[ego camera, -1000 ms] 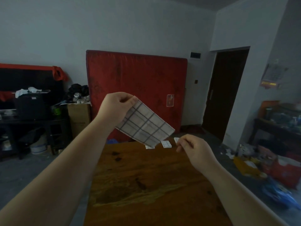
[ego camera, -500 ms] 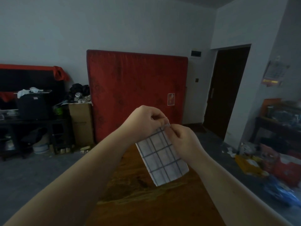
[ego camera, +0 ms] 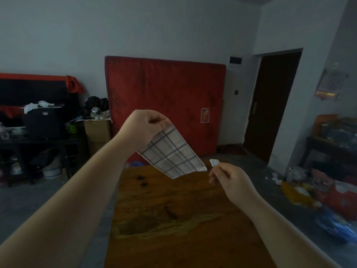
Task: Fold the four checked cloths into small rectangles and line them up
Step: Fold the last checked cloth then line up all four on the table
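Observation:
A white cloth with dark checks point(ego camera: 172, 154), folded to a flat rectangle, hangs in the air above the far end of the wooden table point(ego camera: 173, 219). My left hand point(ego camera: 144, 130) pinches its upper corner, and the cloth slants down to the right. My right hand point(ego camera: 229, 179) hovers just right of the cloth's lower corner with its fingers curled, and a small gap separates it from the cloth. A small folded checked cloth point(ego camera: 214, 162) lies at the table's far edge, partly hidden behind my right hand.
A red mattress point(ego camera: 165, 105) leans on the back wall behind the table. Dark shelves with clutter point(ego camera: 38, 128) and a cardboard box point(ego camera: 97, 132) stand at the left. A dark doorway point(ego camera: 274, 105) and piled bags point(ego camera: 328, 194) are on the right.
Half a second ago both hands pinched the cloth's top edge together. Now my right hand has let go and dropped to the lower right, and my left hand has lifted the cloth.

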Motion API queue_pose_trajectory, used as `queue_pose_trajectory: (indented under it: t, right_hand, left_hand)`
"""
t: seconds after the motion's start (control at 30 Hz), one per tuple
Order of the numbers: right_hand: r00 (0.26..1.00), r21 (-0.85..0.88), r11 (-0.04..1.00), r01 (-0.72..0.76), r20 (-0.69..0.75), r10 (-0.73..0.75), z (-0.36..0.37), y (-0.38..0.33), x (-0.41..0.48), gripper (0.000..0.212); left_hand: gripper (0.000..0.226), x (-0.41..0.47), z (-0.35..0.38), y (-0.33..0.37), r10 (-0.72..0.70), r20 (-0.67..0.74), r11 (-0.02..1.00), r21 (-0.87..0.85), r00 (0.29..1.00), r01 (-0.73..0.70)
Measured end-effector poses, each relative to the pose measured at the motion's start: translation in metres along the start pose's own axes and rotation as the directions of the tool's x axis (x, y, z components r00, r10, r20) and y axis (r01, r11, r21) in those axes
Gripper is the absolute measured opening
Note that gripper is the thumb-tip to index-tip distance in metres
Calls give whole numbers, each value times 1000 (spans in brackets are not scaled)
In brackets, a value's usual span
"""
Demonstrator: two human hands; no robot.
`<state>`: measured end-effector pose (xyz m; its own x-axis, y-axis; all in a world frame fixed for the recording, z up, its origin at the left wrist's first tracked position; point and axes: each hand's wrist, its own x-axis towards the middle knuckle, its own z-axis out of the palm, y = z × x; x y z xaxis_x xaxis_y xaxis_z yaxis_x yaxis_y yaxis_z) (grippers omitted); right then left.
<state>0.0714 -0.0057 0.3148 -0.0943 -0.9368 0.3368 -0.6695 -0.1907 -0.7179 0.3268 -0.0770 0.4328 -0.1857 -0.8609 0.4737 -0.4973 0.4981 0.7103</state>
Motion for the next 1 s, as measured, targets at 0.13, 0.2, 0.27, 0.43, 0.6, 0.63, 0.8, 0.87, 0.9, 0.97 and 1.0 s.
queue_pose_trajectory:
  t: [0.13, 0.2, 0.27, 0.43, 0.6, 0.63, 0.8, 0.87, 0.9, 0.97, 1.0]
  right_hand:
    - [995, 71, 996, 54, -82, -48, 1, -13, 5, 14]
    - [994, 87, 992, 93, -69, -87, 3, -20, 6, 16]
    - [995, 116, 989, 97, -22, -95, 5, -26, 5, 20]
    - [994, 268, 959, 90, 33, -103, 8, -35, -2, 19]
    - [992, 258, 960, 108, 34, -121, 8, -39, -3, 17]
    - [992, 262, 959, 107, 38, -121, 8, -40, -3, 17]
    - [984, 302, 945, 128, 81, -159, 8, -45, -4, 17]
    - [985, 306, 943, 130, 73, -159, 9, -46, -5, 18]
    - [987, 298, 946, 124, 63, -149, 10, -45, -5, 18]
    - [992, 266, 958, 105, 34, -118, 12, -44, -3, 18]
    - [994, 243, 965, 97, 22, -106, 13, -43, -3, 18]
  left_hand:
    - [10, 1, 9, 2, 18, 74, 999, 32, 997, -21]
    - [9, 2, 14, 2, 29, 85, 999, 17, 996, -30]
    - [9, 1, 18, 2, 42, 95, 999, 6, 995, -43]
    - [11, 0, 21, 0, 26, 110, 1000, 9, 994, -28]
    - [11, 1, 22, -4, 21, 121, 1000, -10, 992, -20]
    - [11, 1, 22, -5, 17, 128, 1000, -7, 992, -16]
    - [11, 2, 25, -11, -17, 162, 1000, -20, 987, 20]
    - [14, 1, 33, -14, -19, 183, 1000, 17, 983, 16]
    - [21, -1, 38, -16, -13, 199, 998, 55, 980, 2]
    - [38, -6, 49, -19, -9, 197, 992, 122, 980, -15]
    - [41, -9, 53, -19, -1, 181, 991, 134, 983, -24]
